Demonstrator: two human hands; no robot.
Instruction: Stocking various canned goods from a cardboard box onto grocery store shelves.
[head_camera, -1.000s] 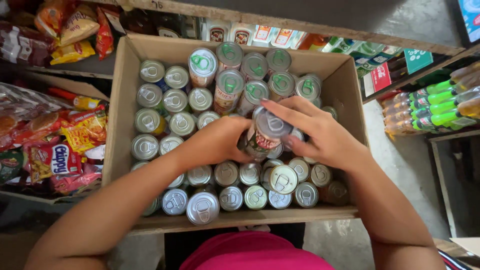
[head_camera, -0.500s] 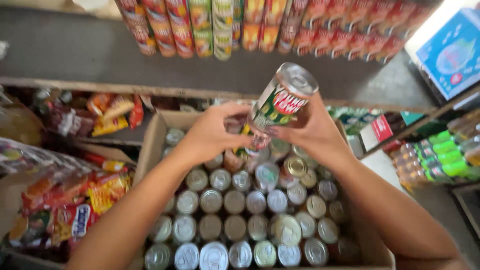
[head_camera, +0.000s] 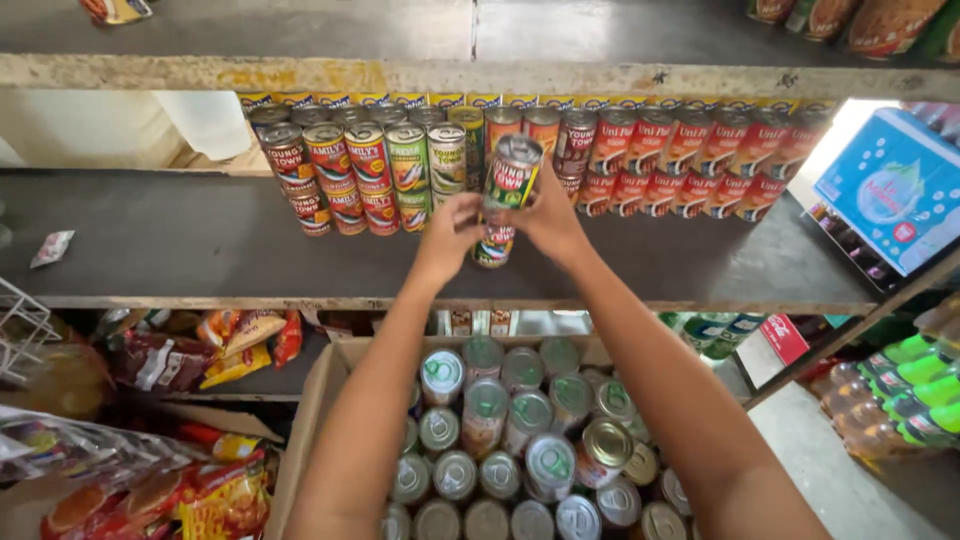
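Note:
Both my hands are raised over a dark shelf. My right hand grips a green and red tin can, held tilted above another can that stands on the shelf. My left hand touches the lower left side of the held can with its fingertips. Behind the hands, rows of stacked cans with green, red and orange labels line the back of the shelf. Below my arms stands an open cardboard box packed with several upright cans.
Snack packets fill the lower shelf at left, and more bags lie at the bottom left. Green bottles stand at the right. A blue and white box sits at the right end of the shelf.
The hands have carried the can from the box up to the shelf, over a standing can. My view has tilted upward, so the stacked cans now show.

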